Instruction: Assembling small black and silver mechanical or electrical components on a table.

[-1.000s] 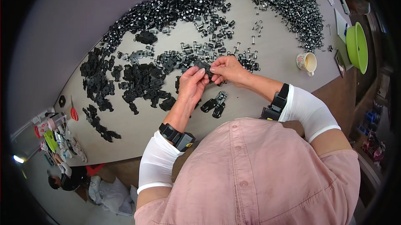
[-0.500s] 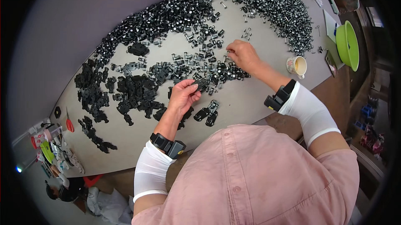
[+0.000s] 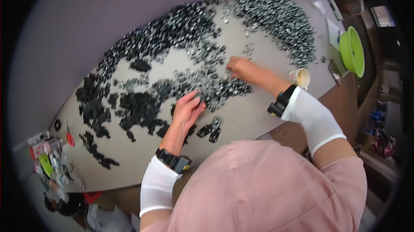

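Motion blur softens the whole view. My left hand (image 3: 188, 109) is closed in a pinch at the near edge of the mixed parts, holding a black plastic toy-car base that is mostly lost against the dark pile. Its palm faces partly up. Just to the right, my right hand (image 3: 242, 69) is closed, fingertips down, on a small wheel axle (image 3: 227, 75) above the wheel axles (image 3: 220, 92) heaped on the table. Close below the left hand, a few black car bases (image 3: 210, 130) lie together near the table's front edge.
Black car bases (image 3: 140, 109) lie heaped to the left. Large piles of black-wheeled axles (image 3: 172, 27) and silvery axles (image 3: 280, 18) line the back. A cup (image 3: 303, 78) and green basin (image 3: 352, 52) stand right; red-handled scissors (image 3: 70, 139) lie far left.
The view has tilted, so everything sits lower in it. My right hand has come nearer the left, down toward the axle pile. My left hand stays in about the same place.
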`<state>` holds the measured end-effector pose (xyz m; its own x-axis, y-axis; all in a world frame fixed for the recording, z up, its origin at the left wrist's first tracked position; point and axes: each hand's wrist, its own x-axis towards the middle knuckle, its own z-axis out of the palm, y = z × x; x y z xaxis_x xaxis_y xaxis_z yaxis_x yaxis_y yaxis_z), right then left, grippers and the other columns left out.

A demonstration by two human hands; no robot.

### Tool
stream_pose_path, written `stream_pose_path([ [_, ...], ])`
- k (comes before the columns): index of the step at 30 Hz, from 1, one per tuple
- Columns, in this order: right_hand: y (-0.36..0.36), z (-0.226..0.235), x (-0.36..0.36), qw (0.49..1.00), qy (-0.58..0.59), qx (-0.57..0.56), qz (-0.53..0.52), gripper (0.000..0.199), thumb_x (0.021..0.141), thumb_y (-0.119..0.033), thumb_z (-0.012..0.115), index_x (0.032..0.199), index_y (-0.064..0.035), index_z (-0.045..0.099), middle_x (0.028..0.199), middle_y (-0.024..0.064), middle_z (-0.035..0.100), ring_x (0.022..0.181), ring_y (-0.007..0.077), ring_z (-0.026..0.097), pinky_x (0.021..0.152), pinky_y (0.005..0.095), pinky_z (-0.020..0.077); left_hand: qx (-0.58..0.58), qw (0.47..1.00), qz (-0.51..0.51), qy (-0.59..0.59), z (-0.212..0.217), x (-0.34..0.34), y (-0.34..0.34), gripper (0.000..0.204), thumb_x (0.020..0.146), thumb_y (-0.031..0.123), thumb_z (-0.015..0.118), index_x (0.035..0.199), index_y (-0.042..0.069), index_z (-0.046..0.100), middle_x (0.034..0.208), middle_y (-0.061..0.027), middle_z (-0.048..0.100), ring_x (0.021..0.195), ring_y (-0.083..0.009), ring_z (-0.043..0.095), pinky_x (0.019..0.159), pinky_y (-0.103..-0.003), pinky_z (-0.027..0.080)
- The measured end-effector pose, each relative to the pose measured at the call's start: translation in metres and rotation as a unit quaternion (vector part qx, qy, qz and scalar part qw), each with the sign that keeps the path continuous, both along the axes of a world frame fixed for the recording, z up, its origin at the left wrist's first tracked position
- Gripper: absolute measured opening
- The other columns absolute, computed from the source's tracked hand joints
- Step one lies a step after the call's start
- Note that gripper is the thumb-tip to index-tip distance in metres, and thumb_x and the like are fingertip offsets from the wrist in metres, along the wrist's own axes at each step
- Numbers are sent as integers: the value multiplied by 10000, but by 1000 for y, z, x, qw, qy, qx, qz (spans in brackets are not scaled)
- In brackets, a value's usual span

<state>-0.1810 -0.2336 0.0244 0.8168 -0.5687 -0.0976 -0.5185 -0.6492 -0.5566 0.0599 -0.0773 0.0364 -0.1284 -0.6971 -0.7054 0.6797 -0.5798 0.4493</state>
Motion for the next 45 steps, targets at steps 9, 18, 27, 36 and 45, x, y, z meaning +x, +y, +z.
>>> stream_pose_path([
  [9,15,11,5,996,18,-86,-31,130,731,-44,604,844,-13,548,861,144,542,819,332,594,707,407,508,-17,999,15,41,-9,-3,-5,246,858,-11,555,1100,-60,558,868,-127,634,664,-210,623,583,-304,537],
  [18,14,8,6,998,19,-33,-59,60,762,-59,585,748,-6,560,846,161,553,766,360,604,679,437,505,4,1000,15,26,-6,-8,2,202,851,-18,558,1051,-41,575,855,-126,639,659,-219,624,583,-310,535],
  [27,-9,-10,-1,982,9,64,-179,130,718,-89,656,828,-21,644,790,172,620,798,335,612,725,401,492,-4,999,10,42,-4,-8,0,218,837,-22,572,1052,-50,562,890,-139,627,742,-228,622,607,-306,533],
  [36,-2,16,-10,999,9,-36,-28,268,755,-47,614,1013,-117,633,884,87,577,841,304,604,728,395,494,0,998,31,59,-9,1,3,180,837,-21,582,1017,-38,575,849,-142,639,656,-231,620,571,-307,515],
  [45,-14,4,0,1000,7,-25,12,244,721,-81,630,965,-71,620,864,99,603,832,300,608,714,407,500,2,998,16,56,-8,1,-3,279,845,-24,582,1111,-72,512,858,-133,607,674,-223,614,555,-293,507],
])
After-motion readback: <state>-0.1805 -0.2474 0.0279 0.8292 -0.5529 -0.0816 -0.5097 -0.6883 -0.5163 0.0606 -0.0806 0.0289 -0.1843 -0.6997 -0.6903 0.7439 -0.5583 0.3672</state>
